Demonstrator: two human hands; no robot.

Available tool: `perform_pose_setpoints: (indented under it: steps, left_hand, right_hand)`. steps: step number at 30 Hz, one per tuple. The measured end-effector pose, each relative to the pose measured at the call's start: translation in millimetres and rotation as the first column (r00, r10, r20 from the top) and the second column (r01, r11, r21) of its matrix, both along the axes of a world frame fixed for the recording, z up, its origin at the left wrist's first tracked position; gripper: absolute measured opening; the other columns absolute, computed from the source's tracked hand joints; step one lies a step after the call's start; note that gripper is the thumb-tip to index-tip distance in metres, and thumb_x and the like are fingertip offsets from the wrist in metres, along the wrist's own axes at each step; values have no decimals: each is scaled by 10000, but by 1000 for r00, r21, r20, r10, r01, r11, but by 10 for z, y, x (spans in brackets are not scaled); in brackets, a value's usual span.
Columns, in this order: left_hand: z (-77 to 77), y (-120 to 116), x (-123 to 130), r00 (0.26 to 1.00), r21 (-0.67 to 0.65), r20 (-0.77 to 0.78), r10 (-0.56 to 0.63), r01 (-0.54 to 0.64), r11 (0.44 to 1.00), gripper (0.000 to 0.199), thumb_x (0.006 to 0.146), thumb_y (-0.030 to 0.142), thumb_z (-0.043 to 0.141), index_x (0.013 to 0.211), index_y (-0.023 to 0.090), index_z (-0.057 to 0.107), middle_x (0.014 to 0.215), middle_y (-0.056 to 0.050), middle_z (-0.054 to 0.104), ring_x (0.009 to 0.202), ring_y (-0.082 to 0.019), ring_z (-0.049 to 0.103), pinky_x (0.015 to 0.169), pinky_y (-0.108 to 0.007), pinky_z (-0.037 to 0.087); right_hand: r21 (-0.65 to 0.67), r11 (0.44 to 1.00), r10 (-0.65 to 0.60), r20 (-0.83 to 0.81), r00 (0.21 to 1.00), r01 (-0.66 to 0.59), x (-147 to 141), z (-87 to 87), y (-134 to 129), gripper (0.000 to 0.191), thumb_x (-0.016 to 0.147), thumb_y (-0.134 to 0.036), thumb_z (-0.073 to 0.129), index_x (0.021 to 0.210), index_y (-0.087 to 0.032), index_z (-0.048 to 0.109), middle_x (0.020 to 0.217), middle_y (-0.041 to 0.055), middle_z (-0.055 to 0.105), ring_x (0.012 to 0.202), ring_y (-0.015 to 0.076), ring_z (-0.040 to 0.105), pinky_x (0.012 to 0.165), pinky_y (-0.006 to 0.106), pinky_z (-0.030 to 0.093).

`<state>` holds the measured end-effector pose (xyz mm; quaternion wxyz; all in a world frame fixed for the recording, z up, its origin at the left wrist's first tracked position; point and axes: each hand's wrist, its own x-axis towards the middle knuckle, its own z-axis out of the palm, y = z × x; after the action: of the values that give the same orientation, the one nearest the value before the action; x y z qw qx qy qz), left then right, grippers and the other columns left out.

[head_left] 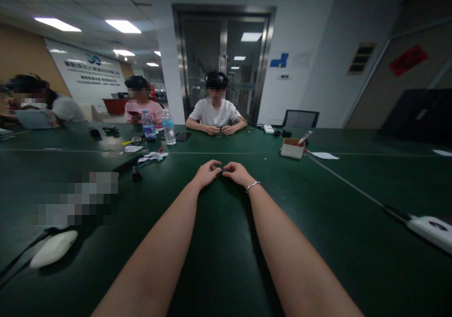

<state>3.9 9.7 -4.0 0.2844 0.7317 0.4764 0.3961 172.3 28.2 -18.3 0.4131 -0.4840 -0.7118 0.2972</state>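
My right hand (238, 173) pinches a small dark object (223, 170) over the green table (226, 223). Its kind is too small to make out. From the other side, my left hand (206, 174) curls its fingers at the object's left end, thumb and fingertips close against it. Both forearms reach forward across the tabletop, and a silver bracelet (253, 186) circles my right wrist.
Two water bottles (168, 128) stand at the far left, near crumpled paper (153, 156). A small open box (293, 148) sits far right. A white mouse-shaped item (54, 249) lies left, a white power strip (432, 230) right. A person (216, 110) sits opposite; others sit left.
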Motion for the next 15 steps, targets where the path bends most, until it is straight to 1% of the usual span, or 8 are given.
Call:
perform_pose_setpoints:
  steps: [2,4,6,8,10,12,15]
  left_hand:
    - [14,-19,-8,998,6,-60,20,-20,1000,328,827,396,490,1045,189,622,646,9,578,589,-118,552,594,-234,424]
    - [23,-28,-9,992,27,-125,33,-29,999,382,860,462,408,996,194,644,583,10,557,580,-132,542,587,-246,412]
    - [19,-19,-4,987,56,-153,38,-30,998,398,872,464,377,1007,200,643,653,-7,594,596,-131,542,606,-252,417]
    - [1,6,4,989,95,-140,37,-24,995,348,850,399,445,1081,203,617,833,-33,633,646,-123,550,646,-250,433]
    - [-18,31,6,993,134,-110,39,-24,991,354,802,299,523,1135,200,589,969,-48,621,699,-116,554,690,-247,442]
    - [-25,41,2,994,150,-99,47,-32,988,361,776,249,546,1130,197,591,965,-44,615,718,-116,551,708,-246,444]
    - [-3,16,-6,988,147,-140,70,-49,988,301,804,306,524,1070,208,625,831,-20,616,688,-124,541,679,-247,435]
  right_hand:
    - [-3,1000,10,-6,1000,-10,-2,11,-16,169,629,-185,699,781,-147,634,695,-15,622,623,99,543,632,239,431]
    - [-16,1000,5,-4,1000,-5,-10,31,-38,170,631,-181,696,785,-146,632,702,-14,623,626,100,543,637,243,432]
    - [-29,1000,-11,1,1000,12,-20,52,-58,168,631,-174,695,784,-144,631,714,-10,625,636,103,546,640,245,433]
    - [-31,999,-21,6,1000,22,-27,64,-70,162,633,-174,694,778,-144,630,717,-8,624,640,105,547,643,247,434]
    - [-27,999,-24,9,1000,24,-30,62,-69,160,634,-179,695,778,-147,632,708,-11,621,638,105,545,645,249,436]
    - [-21,1000,-23,13,1000,24,-27,50,-58,161,634,-186,697,778,-150,636,703,-13,620,637,106,545,648,250,438]
    - [3,1000,-16,12,1000,16,-21,29,-39,160,632,-197,700,772,-153,635,711,-12,625,644,107,550,650,249,439]
